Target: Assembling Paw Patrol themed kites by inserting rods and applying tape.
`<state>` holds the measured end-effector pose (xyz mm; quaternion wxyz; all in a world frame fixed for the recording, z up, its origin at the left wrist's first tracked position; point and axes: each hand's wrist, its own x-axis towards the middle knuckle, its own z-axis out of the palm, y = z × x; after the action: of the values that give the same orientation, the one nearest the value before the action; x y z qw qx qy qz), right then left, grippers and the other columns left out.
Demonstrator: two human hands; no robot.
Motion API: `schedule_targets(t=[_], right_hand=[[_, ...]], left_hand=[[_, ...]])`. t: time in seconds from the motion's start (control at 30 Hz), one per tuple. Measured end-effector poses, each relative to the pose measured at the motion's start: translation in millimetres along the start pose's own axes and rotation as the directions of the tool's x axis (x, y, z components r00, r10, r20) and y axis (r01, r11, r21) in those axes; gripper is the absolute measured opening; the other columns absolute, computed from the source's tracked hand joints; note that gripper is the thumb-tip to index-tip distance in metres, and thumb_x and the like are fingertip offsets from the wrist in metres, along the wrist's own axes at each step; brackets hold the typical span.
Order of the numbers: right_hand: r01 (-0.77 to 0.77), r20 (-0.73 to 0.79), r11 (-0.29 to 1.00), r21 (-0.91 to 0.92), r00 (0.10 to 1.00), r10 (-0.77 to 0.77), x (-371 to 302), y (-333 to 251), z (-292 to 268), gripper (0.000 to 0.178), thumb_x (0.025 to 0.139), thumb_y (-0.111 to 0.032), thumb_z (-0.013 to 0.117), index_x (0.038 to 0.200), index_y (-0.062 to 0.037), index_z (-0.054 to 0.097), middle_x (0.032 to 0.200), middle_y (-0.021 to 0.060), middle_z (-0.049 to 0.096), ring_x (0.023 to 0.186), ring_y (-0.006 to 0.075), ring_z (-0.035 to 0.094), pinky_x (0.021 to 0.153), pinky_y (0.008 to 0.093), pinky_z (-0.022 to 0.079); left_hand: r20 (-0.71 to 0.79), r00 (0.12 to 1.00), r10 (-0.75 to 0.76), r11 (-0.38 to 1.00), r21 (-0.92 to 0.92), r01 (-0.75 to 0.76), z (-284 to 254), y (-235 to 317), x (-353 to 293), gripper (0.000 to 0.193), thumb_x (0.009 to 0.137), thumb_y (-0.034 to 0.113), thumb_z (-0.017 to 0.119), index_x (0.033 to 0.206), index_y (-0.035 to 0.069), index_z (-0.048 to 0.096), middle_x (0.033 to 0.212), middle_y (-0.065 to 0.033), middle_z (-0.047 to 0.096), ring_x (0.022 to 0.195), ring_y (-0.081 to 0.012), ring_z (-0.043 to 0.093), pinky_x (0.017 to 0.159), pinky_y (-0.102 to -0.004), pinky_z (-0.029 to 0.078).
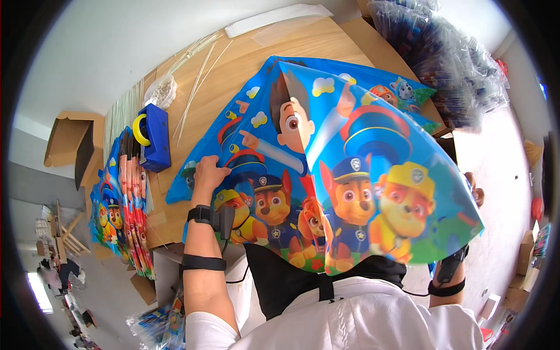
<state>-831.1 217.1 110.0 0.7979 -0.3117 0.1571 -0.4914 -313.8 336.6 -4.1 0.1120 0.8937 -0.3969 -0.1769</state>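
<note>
A large blue kite [356, 192] printed with cartoon puppies in caps and a cartoon figure spreads in front of me. Its right half is lifted and bowed toward me, partly blurred. My left hand [209, 174] is on the kite's left part, fingers bent and closed against the sheet. At the right edge my right hand [477, 191] grips the kite, mostly hidden behind it. Under the raised half, more blue printed sheet [402, 93] lies on the table; whether it is a second kite I cannot tell. Dark straps circle both forearms.
On the wooden table [256, 44] sit a blue tape dispenser [156, 137], a white bowl [160, 92] and thin pale rods [198, 87]. Folded printed kites [125, 204] hang at the left edge. Plastic-wrapped bundles [449, 64] stand back right; an opened cardboard box [70, 140] is far left.
</note>
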Motion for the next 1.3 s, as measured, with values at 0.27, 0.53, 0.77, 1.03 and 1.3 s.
schedule_targets(t=[0.27, 0.53, 0.77, 1.03, 1.3], right_hand=[[0.079, 0.016, 0.996, -0.048, 0.997, -0.078, 6, -18, -12, 0.016, 0.077, -0.019, 0.050, 0.068, -0.0082, 0.041, 0.064, 0.0099, 0.052, 0.061, 0.0187, 0.050, 0.054, 0.0298, 0.045], [0.184, -0.009, 0.975, -0.121, 0.982, -0.187, 23, -35, -33, 0.018, 0.078, -0.021, 0.051, 0.070, -0.0086, 0.042, 0.068, 0.0097, 0.054, 0.066, 0.0177, 0.052, 0.059, 0.0281, 0.046], [0.217, -0.022, 0.967, -0.134, 0.975, -0.222, 42, -49, -47, 0.019, 0.080, -0.023, 0.051, 0.071, -0.0088, 0.043, 0.071, 0.0095, 0.055, 0.070, 0.0169, 0.053, 0.062, 0.0265, 0.047], [0.044, 0.194, 0.976, -0.215, 0.981, -0.002, 56, -71, -42, 0.014, 0.076, -0.018, 0.051, 0.068, -0.0064, 0.047, 0.065, 0.0116, 0.057, 0.059, 0.0188, 0.056, 0.053, 0.0297, 0.050], [0.227, -0.017, 0.756, -0.614, 0.954, -0.300, 59, -114, -42, 0.013, 0.077, -0.015, 0.052, 0.069, -0.0052, 0.048, 0.071, 0.0121, 0.059, 0.063, 0.0185, 0.057, 0.056, 0.0291, 0.049]], left_hand=[[-0.084, 0.991, -0.105, 0.991, -0.087, 0.097, -7, -23, 8, 0.025, 0.058, 0.011, 0.073, 0.073, -0.003, 0.060, 0.086, -0.0271, 0.061, 0.086, -0.0422, 0.060, 0.071, -0.0430, 0.048], [-0.124, 0.990, -0.068, 0.995, 0.066, 0.076, -12, -8, -6, 0.041, 0.058, 0.008, 0.069, 0.098, 0.000, 0.064, 0.101, -0.0250, 0.062, 0.098, -0.0398, 0.059, 0.081, -0.0432, 0.048], [0.032, 0.991, 0.133, 0.983, -0.132, -0.128, -27, 27, 6, 0.062, 0.064, 0.021, 0.074, 0.119, -0.003, 0.055, 0.118, -0.0245, 0.057, 0.112, -0.0322, 0.056, 0.092, -0.0384, 0.045], [-0.048, 0.921, 0.388, 0.837, -0.399, -0.373, -3, 174, 77, 0.058, 0.072, 0.026, 0.073, 0.120, -0.001, 0.055, 0.119, -0.0183, 0.059, 0.108, -0.0325, 0.058, 0.091, -0.0367, 0.045], [-0.012, 0.847, 0.532, 0.599, -0.701, -0.386, -16, 198, 75, 0.015, 0.072, 0.006, 0.070, 0.086, -0.001, 0.069, 0.070, -0.0016, 0.065, 0.062, -0.0090, 0.058, 0.060, -0.0248, 0.046]])
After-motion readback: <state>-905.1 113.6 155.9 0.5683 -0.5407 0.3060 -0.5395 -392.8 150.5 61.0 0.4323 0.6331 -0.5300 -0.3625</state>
